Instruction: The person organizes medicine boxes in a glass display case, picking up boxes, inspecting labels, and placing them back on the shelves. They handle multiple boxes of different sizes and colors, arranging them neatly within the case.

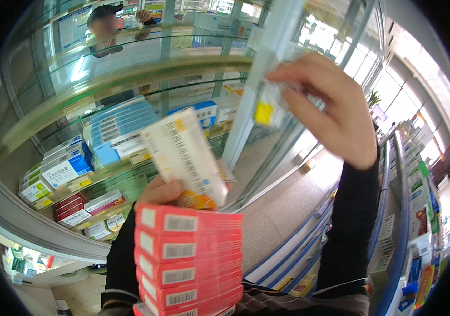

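Observation:
My left hand (pixel 163 192) grips a white medicine box (pixel 187 154) with orange trim and a yellow patch, tilted before the glass cabinet. Against my left arm leans a shrink-wrapped stack of red boxes (pixel 219 245), its barcodes facing up; what supports it underneath is hidden. Raised at the upper right, my right hand (pixel 331 106) pinches a small tag in clear plastic with a yellow patch (pixel 264 113). Motion blurs this tag, which hangs in front of the cabinet's pale metal post (pixel 248 98).
Glass shelves hold light-blue boxes (pixel 120 124), blue-and-white boxes (pixel 69 164) and a red-and-white box (pixel 104 200). Yellow-marked tags (pixel 80 183) line the shelf edge. A person in a dark cap (pixel 104 23) appears in the glass. A blue-edged shelf rack (pixel 398 205) stands at right.

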`<state>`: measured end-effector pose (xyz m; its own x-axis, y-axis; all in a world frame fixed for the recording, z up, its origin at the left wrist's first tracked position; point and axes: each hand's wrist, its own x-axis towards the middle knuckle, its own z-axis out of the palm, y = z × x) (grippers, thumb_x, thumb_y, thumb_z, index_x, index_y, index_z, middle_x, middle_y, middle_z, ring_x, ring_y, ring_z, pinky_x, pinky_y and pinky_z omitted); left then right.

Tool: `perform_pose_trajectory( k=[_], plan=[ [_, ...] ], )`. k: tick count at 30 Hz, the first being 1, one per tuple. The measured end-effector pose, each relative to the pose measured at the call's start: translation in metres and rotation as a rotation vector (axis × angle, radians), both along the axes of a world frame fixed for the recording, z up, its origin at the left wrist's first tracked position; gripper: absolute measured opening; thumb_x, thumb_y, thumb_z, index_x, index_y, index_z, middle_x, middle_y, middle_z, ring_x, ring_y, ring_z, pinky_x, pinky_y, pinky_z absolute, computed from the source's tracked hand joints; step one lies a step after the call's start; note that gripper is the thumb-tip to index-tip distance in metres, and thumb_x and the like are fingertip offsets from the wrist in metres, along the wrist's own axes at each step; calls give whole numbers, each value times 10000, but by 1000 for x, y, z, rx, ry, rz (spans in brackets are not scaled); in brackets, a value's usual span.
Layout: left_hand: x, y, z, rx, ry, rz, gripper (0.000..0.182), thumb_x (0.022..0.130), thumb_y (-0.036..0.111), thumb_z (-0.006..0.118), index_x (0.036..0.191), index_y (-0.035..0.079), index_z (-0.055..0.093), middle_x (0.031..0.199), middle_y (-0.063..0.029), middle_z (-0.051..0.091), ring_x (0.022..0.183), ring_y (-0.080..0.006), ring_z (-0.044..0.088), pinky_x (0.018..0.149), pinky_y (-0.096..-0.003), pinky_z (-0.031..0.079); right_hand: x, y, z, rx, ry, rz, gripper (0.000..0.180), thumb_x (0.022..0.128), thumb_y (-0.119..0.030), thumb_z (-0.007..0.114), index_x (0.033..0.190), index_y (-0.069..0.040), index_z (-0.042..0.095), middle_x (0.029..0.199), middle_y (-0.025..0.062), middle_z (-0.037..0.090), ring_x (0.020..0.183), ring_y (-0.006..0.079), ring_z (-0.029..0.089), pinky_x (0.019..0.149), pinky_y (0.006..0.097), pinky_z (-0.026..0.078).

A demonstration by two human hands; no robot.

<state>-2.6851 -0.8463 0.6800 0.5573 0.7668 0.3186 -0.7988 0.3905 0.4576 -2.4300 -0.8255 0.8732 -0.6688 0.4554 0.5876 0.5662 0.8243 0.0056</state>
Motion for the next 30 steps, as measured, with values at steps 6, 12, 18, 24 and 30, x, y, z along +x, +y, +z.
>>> perform_pose_trajectory(
  k=[6,12,18,24,30],
  plan=[
    [148,42,6,-56,148,-217,601,922,239,659,1409,-42,447,1276,-306,592,1049,-357,689,866,-440,608,185,-46,-140,-447,915,-6,471,899,119,530,1363,40,508,1189,129,635,954,130,596,806,238,465],
    [353,104,-23,-178,185,-388,631,957,351,620,1454,26,405,1264,-342,569,964,-343,712,752,-429,645,359,-15,-261,-651,1487,6,438,953,24,506,1388,-32,507,1109,78,641,702,124,570,557,262,465],
    [590,189,-62,-374,231,-584,656,962,446,593,1460,63,402,1247,-332,571,1012,-343,699,757,-445,654,555,31,-341,-777,1758,-295,381,983,-22,540,1362,-58,534,1102,60,652,624,71,548,489,214,417],
    [743,278,-84,-440,311,-475,678,936,456,641,1441,66,413,1224,-239,563,1055,-314,664,798,-439,640,648,42,-358,-815,1729,-665,391,938,-91,669,1306,-5,566,1019,82,691,980,147,654,844,268,529],
    [934,416,-83,-515,324,-823,587,988,465,571,1390,50,467,1213,-155,611,1057,-266,664,856,-408,611,750,71,-307,-1012,1840,-331,864,746,31,825,1490,-45,391,1206,222,643,636,36,577,525,165,442]
  ],
)
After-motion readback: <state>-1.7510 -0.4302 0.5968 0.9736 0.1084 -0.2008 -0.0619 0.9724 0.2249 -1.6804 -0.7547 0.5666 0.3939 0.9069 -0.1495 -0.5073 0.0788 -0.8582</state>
